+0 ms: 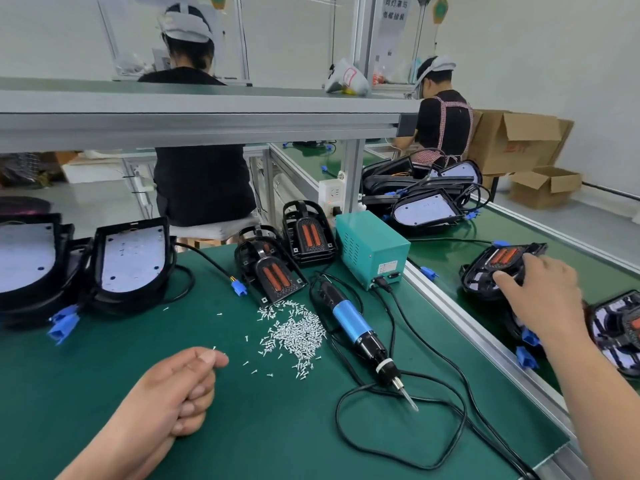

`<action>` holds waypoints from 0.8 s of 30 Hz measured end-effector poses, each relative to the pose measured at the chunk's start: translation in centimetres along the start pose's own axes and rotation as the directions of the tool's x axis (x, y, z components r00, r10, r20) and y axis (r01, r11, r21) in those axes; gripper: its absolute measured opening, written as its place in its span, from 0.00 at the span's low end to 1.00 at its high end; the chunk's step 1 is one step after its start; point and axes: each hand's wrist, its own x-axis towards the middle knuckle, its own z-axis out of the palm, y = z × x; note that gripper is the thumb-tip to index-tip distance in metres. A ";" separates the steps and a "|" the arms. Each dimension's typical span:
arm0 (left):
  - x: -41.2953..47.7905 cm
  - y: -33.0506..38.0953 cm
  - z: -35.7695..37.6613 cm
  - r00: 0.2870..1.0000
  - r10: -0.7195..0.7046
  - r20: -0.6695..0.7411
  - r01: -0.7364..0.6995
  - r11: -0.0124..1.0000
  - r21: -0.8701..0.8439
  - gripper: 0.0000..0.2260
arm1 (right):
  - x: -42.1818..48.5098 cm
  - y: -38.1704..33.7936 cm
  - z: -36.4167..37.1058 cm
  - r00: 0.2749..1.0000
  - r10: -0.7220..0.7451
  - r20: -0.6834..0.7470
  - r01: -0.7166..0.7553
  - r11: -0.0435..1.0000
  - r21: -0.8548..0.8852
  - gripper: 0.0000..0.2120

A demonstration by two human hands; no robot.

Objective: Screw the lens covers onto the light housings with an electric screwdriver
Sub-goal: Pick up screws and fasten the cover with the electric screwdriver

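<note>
Factory assy line w/ green conveyor (446, 252) (workers (202, 183) seated alongside)

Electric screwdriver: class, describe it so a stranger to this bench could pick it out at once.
On the green mat, find the teal power box at the back right. Just in front of it, right of the pile of screws, lies the electric screwdriver. It alone has a blue barrel and a bare metal tip.

A worker's left hand (183, 386) pinches a screw (213, 348) beside a loose pile of screws (298, 336) on the green mat (104, 368), while the right hand (543, 299) grips a light housing (498, 258) on the adjoining belt (446, 252); an electric screwdriver (356, 327) lies between.
</note>
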 end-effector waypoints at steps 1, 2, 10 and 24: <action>0.0 0.1 0.1 1.000 -0.005 -0.001 0.005 1.000 -0.001 0.12 | -0.3 -0.5 -0.3 0.999 -0.029 -0.014 0.030 0.999 0.025 0.24; -0.1 0.1 0.0 1.000 -0.010 -0.012 0.010 1.000 -0.003 0.11 | -0.7 -1.4 -0.5 0.997 -0.067 -0.024 0.068 0.996 0.057 0.23; -0.4 0.6 0.0 0.993 -0.057 -0.101 0.052 0.998 -0.045 0.10 | -8.1 -12.5 -2.1 0.916 -0.394 -0.078 0.387 0.813 0.436 0.04; -0.3 2.7 -2.1 0.965 -0.187 -0.184 -0.031 0.616 -0.787 0.08 | -16.5 -34.7 1.5 0.638 -0.727 0.253 0.183 0.462 0.868 0.10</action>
